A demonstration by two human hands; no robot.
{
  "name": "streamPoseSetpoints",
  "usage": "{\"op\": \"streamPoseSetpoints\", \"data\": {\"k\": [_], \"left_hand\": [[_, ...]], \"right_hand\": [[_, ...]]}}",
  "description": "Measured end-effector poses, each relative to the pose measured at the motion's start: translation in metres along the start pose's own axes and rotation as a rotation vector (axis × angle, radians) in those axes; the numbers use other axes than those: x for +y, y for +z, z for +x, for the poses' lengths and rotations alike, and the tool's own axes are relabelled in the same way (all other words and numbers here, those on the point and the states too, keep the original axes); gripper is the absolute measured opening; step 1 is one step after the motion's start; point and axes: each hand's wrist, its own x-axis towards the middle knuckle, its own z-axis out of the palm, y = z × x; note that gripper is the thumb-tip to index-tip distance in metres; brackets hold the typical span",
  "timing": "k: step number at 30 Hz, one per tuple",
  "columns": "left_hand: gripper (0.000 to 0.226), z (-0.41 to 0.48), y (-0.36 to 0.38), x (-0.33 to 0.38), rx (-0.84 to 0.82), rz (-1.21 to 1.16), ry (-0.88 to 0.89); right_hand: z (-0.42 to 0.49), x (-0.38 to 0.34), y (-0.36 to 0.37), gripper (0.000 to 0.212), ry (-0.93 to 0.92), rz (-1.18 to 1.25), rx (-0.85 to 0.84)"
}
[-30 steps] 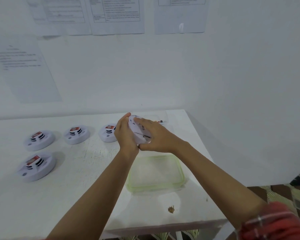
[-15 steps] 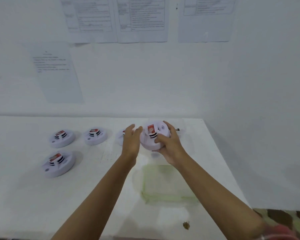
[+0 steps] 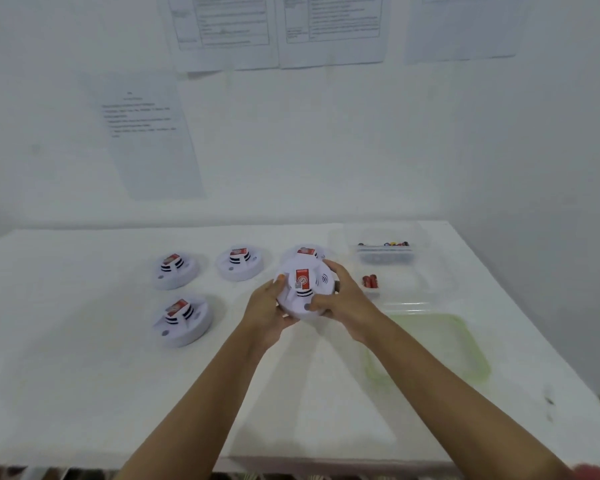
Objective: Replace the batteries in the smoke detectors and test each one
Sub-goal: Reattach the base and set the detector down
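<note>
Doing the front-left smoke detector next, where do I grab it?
Take the front-left smoke detector by its round outer rim, from above, fingers on opposite sides. It lies flat, face up on the table, rim free all round.

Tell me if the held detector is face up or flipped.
Face up: the detector shows its red label and vents, gripped between left hand and right hand.

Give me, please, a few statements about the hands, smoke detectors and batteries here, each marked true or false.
1. The left hand and right hand hold one smoke detector. True.
2. Five other detectors lie nearby. False: four other detectors do.
3. A green lid lies right of the hands. True.
4. The red batteries sit on the green lid. False: the red batteries lie in a clear tray behind it.
</note>
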Motion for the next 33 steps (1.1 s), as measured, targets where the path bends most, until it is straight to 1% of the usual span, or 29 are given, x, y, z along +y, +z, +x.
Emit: {"op": "streamPoseSetpoints", "data": {"k": [1, 4, 5, 8, 11, 14, 15, 19, 22, 28, 30, 33], "left_hand": [[0.028, 0.000, -0.008, 0.001, -0.013, 0.021, 0.000], [0.030, 0.002, -0.030, 0.001, -0.027, 0.092, 0.004], [0.030, 0.004, -0.037, -0.001, -0.035, 0.101, -0.003], [0.034, 0.007, -0.052, -0.005, -0.060, 0.097, -0.016], [0.026, 0.011, -0.061, -0.010, -0.099, 0.088, 0.017], [0.026, 0.011, -0.062, -0.011, -0.116, 0.100, 0.029], [0.026, 0.012, -0.063, -0.012, -0.123, 0.109, 0.031], [0.022, 0.013, -0.064, -0.014, -0.117, 0.119, 0.055], [0.021, 0.012, -0.064, -0.012, -0.107, 0.105, 0.057], [0.023, 0.011, -0.063, -0.012, -0.092, 0.101, 0.053], [0.024, 0.010, -0.063, -0.012, -0.100, 0.094, 0.056], [0.023, 0.009, -0.063, -0.012, -0.093, 0.089, 0.065]], "right_hand": [[-0.001, 0.003, 0.009, 0.078, -0.001, 0.002, 0.016], [-0.004, 0.013, 0.032, 0.066, -0.009, 0.058, 0.066], [-0.005, 0.018, 0.039, 0.067, -0.020, 0.078, 0.080], [-0.006, 0.031, 0.054, 0.081, -0.038, 0.095, 0.142], [-0.008, 0.041, 0.064, 0.081, -0.047, 0.093, 0.212], [-0.009, 0.048, 0.067, 0.093, -0.060, 0.067, 0.278], [-0.008, 0.051, 0.067, 0.092, -0.065, 0.059, 0.298], [-0.006, 0.052, 0.069, 0.069, -0.107, 0.012, 0.346], [-0.006, 0.054, 0.070, 0.063, -0.120, -0.034, 0.356], [-0.006, 0.056, 0.068, 0.075, -0.123, -0.059, 0.340], [-0.006, 0.056, 0.067, 0.075, -0.126, -0.067, 0.330], [-0.005, 0.058, 0.065, 0.070, -0.127, -0.083, 0.316]]}}
